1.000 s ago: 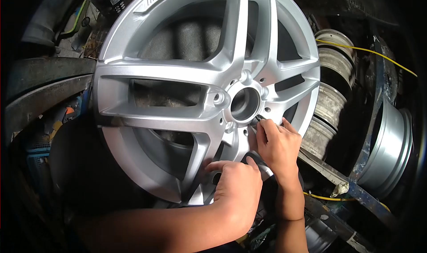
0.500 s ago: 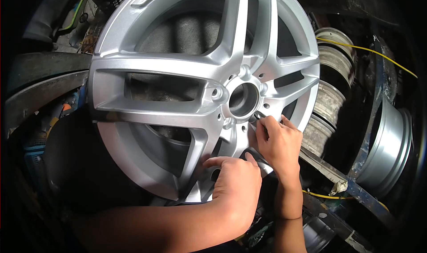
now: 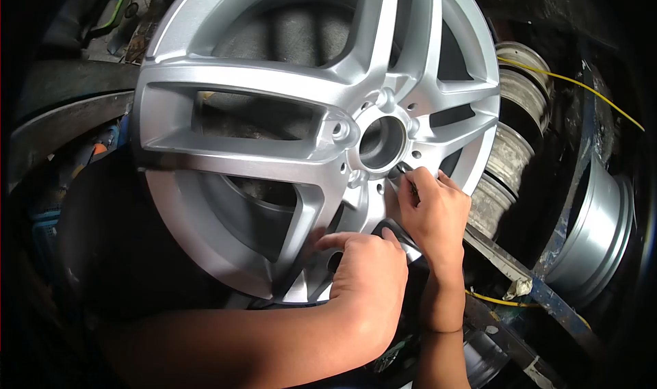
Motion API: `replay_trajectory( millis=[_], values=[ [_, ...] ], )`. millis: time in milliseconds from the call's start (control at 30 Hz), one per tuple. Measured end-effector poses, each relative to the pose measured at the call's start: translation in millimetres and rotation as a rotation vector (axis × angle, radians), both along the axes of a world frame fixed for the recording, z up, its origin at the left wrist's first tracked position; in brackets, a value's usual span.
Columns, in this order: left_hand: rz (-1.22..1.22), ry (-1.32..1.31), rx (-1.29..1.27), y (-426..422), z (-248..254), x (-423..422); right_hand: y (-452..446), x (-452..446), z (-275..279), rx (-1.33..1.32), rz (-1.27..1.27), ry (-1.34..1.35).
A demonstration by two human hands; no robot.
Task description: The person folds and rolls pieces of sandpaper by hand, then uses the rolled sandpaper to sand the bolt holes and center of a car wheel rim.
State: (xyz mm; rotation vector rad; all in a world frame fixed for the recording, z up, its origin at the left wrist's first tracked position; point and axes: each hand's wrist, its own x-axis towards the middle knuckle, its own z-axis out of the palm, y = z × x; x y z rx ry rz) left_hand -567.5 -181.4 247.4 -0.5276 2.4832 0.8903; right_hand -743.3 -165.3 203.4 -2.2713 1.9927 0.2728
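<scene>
A silver alloy wheel rim [image 3: 267, 164] faces me, tilted, with a round centre bore and bolt holes around it. My right hand [image 3: 436, 204] is closed in a pinch on a small dark stick-like tool [image 3: 402, 169]. Its tip is beside the centre bore, at a bolt seat; most of it is hidden by the fingers. Lower down, my left hand [image 3: 369, 269] curls over the rim's lower spokes, its index finger reaching left and its thumb up. The remaining left fingers are hidden behind the hand.
Worn steel rims [image 3: 510, 146] are stacked at the right behind a rack bar [image 3: 568, 211]. Another silver rim [image 3: 599, 225] stands at the far right. A yellow hose [image 3: 582, 86] runs across there. Dark curved panels [image 3: 72, 98] and a blue basket [image 3: 46, 235] are at the left.
The wheel rim appears slightly higher and farther right in view, with both hands shifted a little alongside it. The right hand still pinches the small tool by the centre bore.
</scene>
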Motion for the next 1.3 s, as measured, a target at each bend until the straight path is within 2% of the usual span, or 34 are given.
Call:
replay_trajectory(
  millis=[67, 133, 333, 700, 1033, 1133, 1300],
  values=[
    [-0.018, 0.003, 0.028, 3.4, 0.8, 0.4, 2.7, 3.8, -3.1, -0.015, -0.003, 0.059],
    [-0.052, 0.012, -0.005, -1.2, 2.4, 1.6, 6.9, -3.7, -1.6, -0.027, 0.013, -0.009],
    [0.002, -0.046, 0.087, -5.3, 0.0, -4.5, 4.5, -3.4, 0.4, 0.007, 0.025, 0.006],
    [-0.087, -0.035, -0.034, -4.1, 2.2, 0.5, 4.0, -3.5, 7.8, 0.015, 0.042, -0.079],
    [-0.079, -0.016, -0.033, -1.9, -1.8, -0.7, -1.5, 1.6, 1.7, 0.021, 0.054, 0.008],
    [-0.135, -0.009, 0.040, -5.6, 0.9, 0.4, 1.2, -1.0, 3.5, 0.039, 0.066, 0.024],
    [-0.101, 0.064, -0.022, 0.8, -3.7, 0.4, -2.3, -0.4, 2.4, 0.034, 0.051, 0.036]
  ],
)
